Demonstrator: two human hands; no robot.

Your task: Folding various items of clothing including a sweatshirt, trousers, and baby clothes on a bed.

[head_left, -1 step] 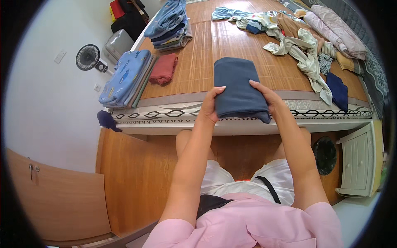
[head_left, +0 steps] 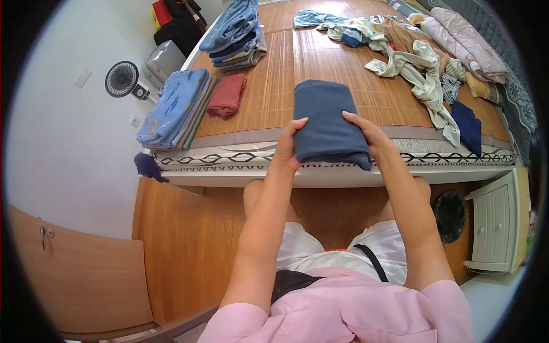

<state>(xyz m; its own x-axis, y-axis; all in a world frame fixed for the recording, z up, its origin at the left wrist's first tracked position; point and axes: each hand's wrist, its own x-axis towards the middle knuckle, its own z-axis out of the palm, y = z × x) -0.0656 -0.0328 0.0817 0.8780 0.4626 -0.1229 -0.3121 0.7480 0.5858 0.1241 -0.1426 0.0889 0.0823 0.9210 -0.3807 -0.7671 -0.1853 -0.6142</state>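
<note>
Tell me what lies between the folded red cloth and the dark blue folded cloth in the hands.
Nothing: the head view shows only bare bamboo mat between the red cloth and the dark blue folded cloth.

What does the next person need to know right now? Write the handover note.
Left hand: grips the left edge of the folded dark blue garment.
Right hand: grips its right edge.
The garment is at the near edge of the bed mat.
Done: folded red garment, light blue stack and blue stack lie on the left.
Left: a loose heap of clothes lies unfolded on the right.
</note>
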